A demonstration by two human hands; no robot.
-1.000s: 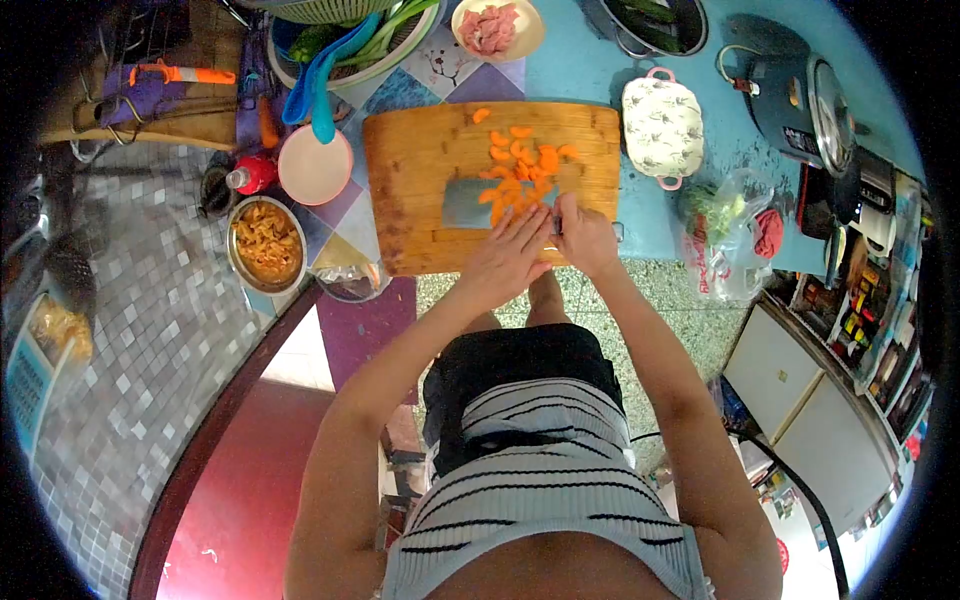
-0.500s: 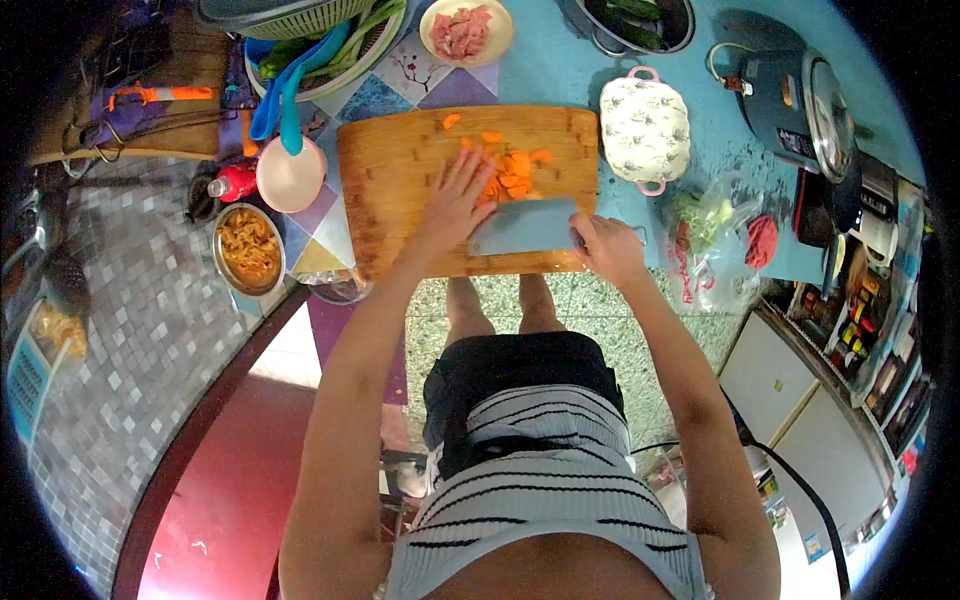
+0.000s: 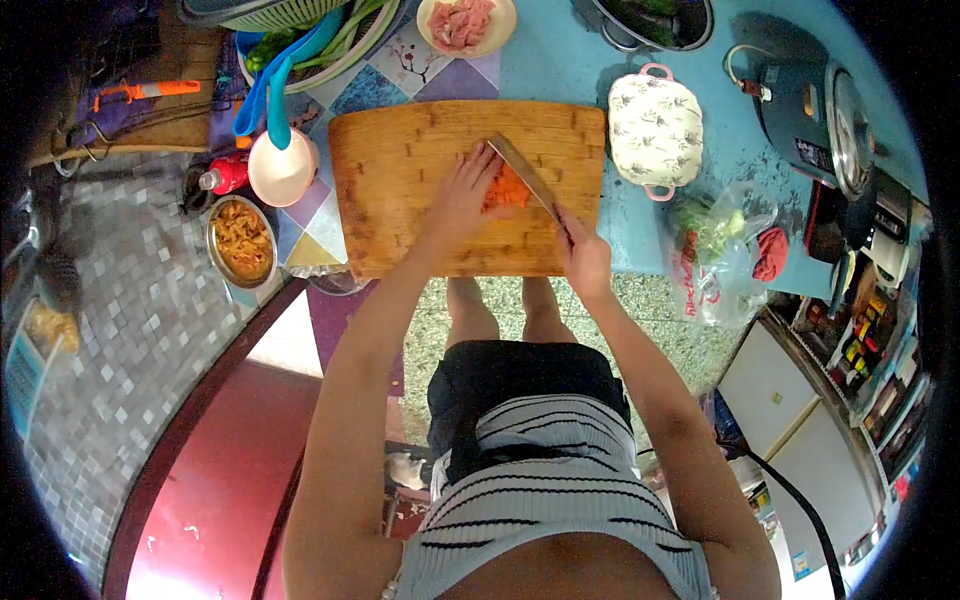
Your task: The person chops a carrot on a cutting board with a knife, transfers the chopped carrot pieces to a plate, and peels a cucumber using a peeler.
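On the wooden cutting board (image 3: pixel 400 150), orange carrot pieces (image 3: pixel 508 190) lie in a small heap between my two hands. My left hand (image 3: pixel 466 192) is at the heap's left side, fingers stretched out and slightly blurred, its fingertips near the far end of the blade. Closed round the handle of a cleaver (image 3: pixel 527 178), my right hand (image 3: pixel 584 252) is at the board's lower right. The cleaver stands on edge and slants from upper left to lower right along the heap. Some of the carrot is hidden by the blade and my left hand.
Beyond the board stands a bowl of raw meat (image 3: pixel 462 24). To its right are a patterned dish (image 3: pixel 655 130) and a plastic bag of greens (image 3: pixel 715 240). On the left sit a pink-rimmed bowl (image 3: pixel 282 170) and a metal bowl of brownish food (image 3: pixel 241 240).
My right hand has turned the cleaver from lying flat to standing on edge, slanted. The scattered carrot pieces are now together in a tighter heap. My left hand stays beside them.
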